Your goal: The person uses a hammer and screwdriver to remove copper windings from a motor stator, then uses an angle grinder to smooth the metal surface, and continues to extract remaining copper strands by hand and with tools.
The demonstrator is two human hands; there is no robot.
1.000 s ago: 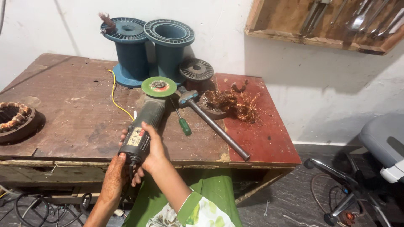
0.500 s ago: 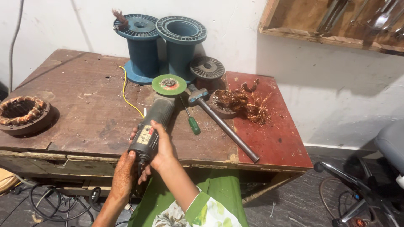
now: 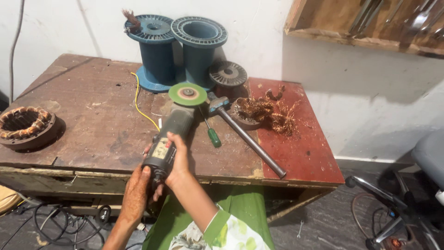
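A dark green angle grinder [image 3: 172, 132] with a green disc [image 3: 187, 94] lies on the worn wooden table [image 3: 92, 115], disc end away from me. My right hand [image 3: 177, 159] wraps its rear body from the right. My left hand [image 3: 136, 190] holds the tail end from below, at the table's front edge. Just right of the grinder lie a green-handled screwdriver [image 3: 212, 134] and a hammer [image 3: 247, 139] with a long metal handle.
Two blue empty spools [image 3: 178, 51] stand at the back by the wall, a round ribbed metal part [image 3: 228, 74] beside them. Tangled copper wire [image 3: 268, 111] lies on the red section. A wound motor stator [image 3: 25, 126] sits at the left. Cables lie on the floor; a chair base stands at the right.
The view has shifted slightly, so the table sits lower in the picture. Both hands keep their hold on the grinder, which stays in place on the table.
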